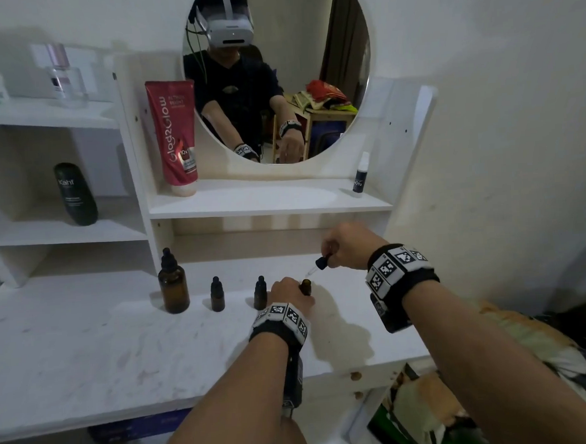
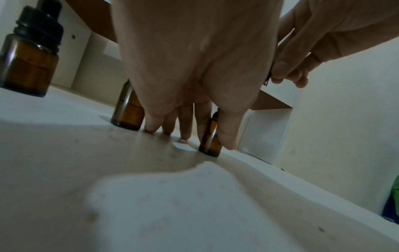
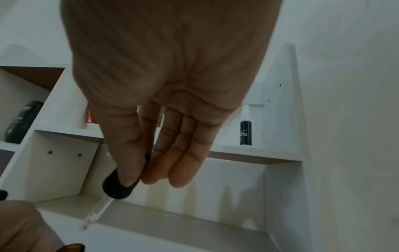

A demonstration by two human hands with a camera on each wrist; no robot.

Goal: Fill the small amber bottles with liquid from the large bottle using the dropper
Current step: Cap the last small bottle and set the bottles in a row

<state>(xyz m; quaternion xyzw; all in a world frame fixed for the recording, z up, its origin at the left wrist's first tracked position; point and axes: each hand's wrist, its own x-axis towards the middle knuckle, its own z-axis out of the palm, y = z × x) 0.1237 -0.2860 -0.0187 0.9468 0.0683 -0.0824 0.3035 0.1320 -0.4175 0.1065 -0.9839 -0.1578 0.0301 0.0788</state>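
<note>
The open small amber bottle is steadied upright on the white tabletop by the left hand, fingers curled around it. The dropper, pinched at its bulb by the right hand, is held tilted just above and right of the mouth. The tip should be centred over the mouth before the bulb is squeezed gently.

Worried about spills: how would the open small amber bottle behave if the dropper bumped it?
The open bottle looks narrow and tall, so probably tippy. It seems light, likely sliding on the smooth tabletop. The left hand holding it should steady it.
</note>
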